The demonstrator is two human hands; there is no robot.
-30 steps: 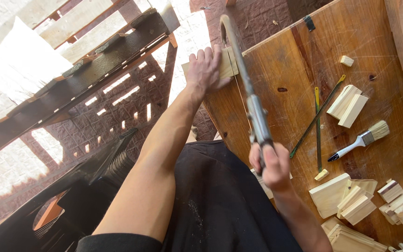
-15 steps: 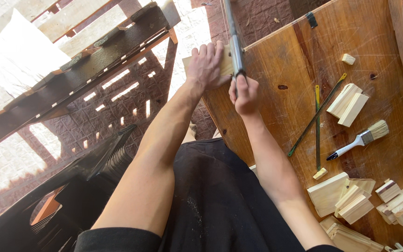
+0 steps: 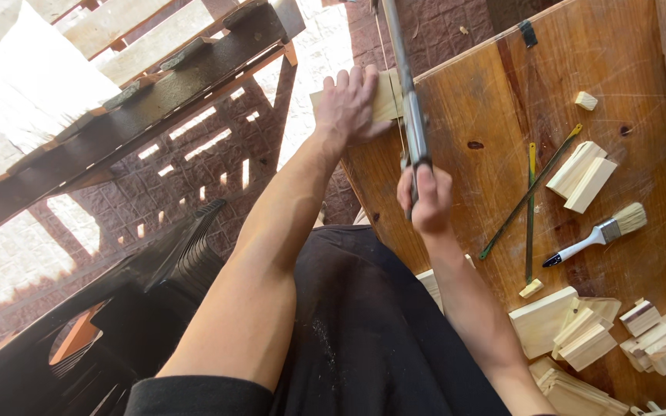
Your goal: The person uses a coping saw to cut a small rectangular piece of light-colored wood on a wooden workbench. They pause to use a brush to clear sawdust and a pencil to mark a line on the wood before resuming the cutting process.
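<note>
While the left hand (image 3: 346,108) presses flat on the pale wood block (image 3: 385,96) overhanging the workbench's (image 3: 487,92) left edge, the right hand (image 3: 424,202) is clenched around the handle of the frame saw (image 3: 408,100), blade beside those fingers. If the frame tilts, the thin blade could bind or skip toward the knuckles. A slack press would let the block twist off the edge.

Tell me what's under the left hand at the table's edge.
The left hand lies flat on a pale wooden block at the edge of the wooden table. The saw crosses beside it. The block's middle is covered by the palm.
</note>
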